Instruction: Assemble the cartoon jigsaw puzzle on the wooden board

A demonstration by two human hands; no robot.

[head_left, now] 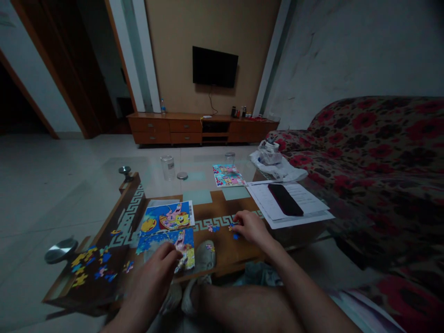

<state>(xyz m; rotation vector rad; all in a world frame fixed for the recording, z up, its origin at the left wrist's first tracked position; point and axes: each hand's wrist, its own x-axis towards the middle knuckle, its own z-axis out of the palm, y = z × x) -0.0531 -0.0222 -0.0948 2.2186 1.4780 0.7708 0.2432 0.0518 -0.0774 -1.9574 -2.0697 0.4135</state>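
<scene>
My left hand (pixel 157 266) is over the lower part of a partly assembled jigsaw puzzle (pixel 187 238), fingers curled and closed; whatever they may hold is hidden. Just above that puzzle on the glass table lies a matching cartoon picture sheet (pixel 169 216) in blue and yellow. To the right, my right hand (pixel 251 227) pinches at a small puzzle piece (pixel 231 227) by its fingertips. A blue piece (pixel 236 236) lies just below those fingers, and pink-blue pieces (pixel 214 228) lie to their left. Several loose yellow and blue pieces (pixel 92 261) are spread at the table's left.
Beyond the puzzle stand a glass jar (pixel 168 168), a metal lid (pixel 182 175) and another picture sheet (pixel 229 175). A black phone (pixel 285 200) rests on papers (pixel 312 203) at right, with a plastic bag (pixel 277 164) behind. A flowered sofa (pixel 364 138) borders the right side.
</scene>
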